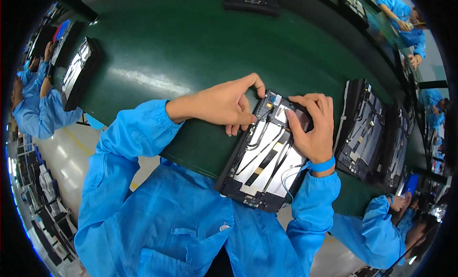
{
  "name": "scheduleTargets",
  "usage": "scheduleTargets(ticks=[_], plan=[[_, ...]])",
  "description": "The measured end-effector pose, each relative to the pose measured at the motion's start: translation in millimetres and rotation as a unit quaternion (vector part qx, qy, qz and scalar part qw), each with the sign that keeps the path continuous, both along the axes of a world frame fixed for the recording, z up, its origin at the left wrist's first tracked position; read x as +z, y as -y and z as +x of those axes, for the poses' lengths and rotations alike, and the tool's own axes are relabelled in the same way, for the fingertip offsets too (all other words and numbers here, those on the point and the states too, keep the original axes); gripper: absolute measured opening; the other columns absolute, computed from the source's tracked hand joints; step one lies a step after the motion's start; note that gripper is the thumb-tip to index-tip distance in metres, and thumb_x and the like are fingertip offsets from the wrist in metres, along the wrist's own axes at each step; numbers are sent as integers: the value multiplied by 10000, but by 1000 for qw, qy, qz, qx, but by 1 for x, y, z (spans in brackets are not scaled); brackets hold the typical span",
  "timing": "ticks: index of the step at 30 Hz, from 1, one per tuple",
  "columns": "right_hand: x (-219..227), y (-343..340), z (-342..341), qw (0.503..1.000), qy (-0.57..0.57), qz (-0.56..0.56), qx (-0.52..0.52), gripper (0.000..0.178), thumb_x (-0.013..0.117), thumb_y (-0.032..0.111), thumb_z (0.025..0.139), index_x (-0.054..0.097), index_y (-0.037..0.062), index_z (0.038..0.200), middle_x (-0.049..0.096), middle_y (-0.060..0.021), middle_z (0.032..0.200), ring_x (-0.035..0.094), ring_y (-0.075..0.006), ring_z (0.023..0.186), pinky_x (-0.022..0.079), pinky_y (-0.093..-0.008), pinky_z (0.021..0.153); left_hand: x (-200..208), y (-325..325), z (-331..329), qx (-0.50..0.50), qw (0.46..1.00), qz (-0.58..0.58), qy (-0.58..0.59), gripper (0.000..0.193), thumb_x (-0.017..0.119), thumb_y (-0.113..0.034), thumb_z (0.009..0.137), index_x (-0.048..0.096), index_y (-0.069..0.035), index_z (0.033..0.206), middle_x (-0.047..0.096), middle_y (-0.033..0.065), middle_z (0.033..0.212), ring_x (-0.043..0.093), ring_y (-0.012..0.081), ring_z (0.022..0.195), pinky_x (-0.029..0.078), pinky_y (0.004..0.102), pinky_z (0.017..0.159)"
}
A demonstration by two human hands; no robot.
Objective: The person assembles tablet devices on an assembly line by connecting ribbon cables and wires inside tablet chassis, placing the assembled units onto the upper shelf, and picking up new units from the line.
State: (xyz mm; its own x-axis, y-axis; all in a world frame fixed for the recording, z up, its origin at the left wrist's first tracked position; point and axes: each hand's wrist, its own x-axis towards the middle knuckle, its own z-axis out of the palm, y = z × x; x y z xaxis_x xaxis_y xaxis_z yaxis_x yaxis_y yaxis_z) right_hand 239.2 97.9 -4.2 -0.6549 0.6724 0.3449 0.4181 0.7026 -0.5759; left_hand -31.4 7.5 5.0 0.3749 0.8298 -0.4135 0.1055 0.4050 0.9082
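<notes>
An opened tablet (260, 168) lies tilted near the table's front edge, its back off, showing silver battery cells, black ribbon cables and a circuit board at the far end. My left hand (222, 103) is at its far left corner, index finger hooked at the corner, thumb tip against the left side and the other fingers curled beneath the thumb. My right hand (315, 127) grips the far right side, thumb over the inner parts, fingers spread along the edge. A blue wrist strap (322, 164) circles my right wrist, and its thin cord (285, 178) hangs over the tablet.
More opened tablets (360, 134) stand close on the right. Another tablet (78, 69) sits at the left table edge, and one more (252, 1) at the far side. The green table (157, 53) spreads ahead. Co-workers in blue (377, 231) sit at right and left.
</notes>
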Motion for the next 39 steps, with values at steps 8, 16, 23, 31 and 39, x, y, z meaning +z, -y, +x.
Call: scheduleTargets(ticks=[8,16,23,31,39], plan=[[-1,-6,-6,999,2,-36,27,245,837,91,896,801,48,1135,743,-121,1150,648,-319,1042,514,-424,876,5,-8,-2,-21,999,-33,5,503,737,-6,1047,334,-51,1345,737,161,831,760,186,653,620,295,568],[0,-9,-12,999,-31,-2,36,127,827,45,920,761,-6,1016,742,-134,1018,715,-288,981,572,-372,863,1,-10,-3,-18,999,-47,14,532,766,-38,1046,335,-47,1359,756,166,842,774,194,668,643,297,592],[1,-6,-13,997,-30,-75,18,134,824,46,919,765,-5,1028,715,-130,978,694,-293,979,557,-377,851,2,-9,-2,-19,999,-39,4,526,762,-51,1051,336,-44,1360,751,164,832,778,200,672,645,297,585],[4,-7,-7,999,3,-43,-8,127,847,51,853,740,20,914,631,-104,830,578,-299,861,469,-412,743,9,-9,5,-10,998,-49,-35,501,734,-45,1061,329,-32,1356,742,165,832,770,197,667,647,305,585],[18,2,10,996,70,-48,16,160,874,85,831,736,34,893,620,-85,847,556,-298,925,438,-440,867,10,-8,3,-11,998,-60,-21,507,734,-69,1053,350,30,1369,737,177,860,762,206,698,641,325,596]])
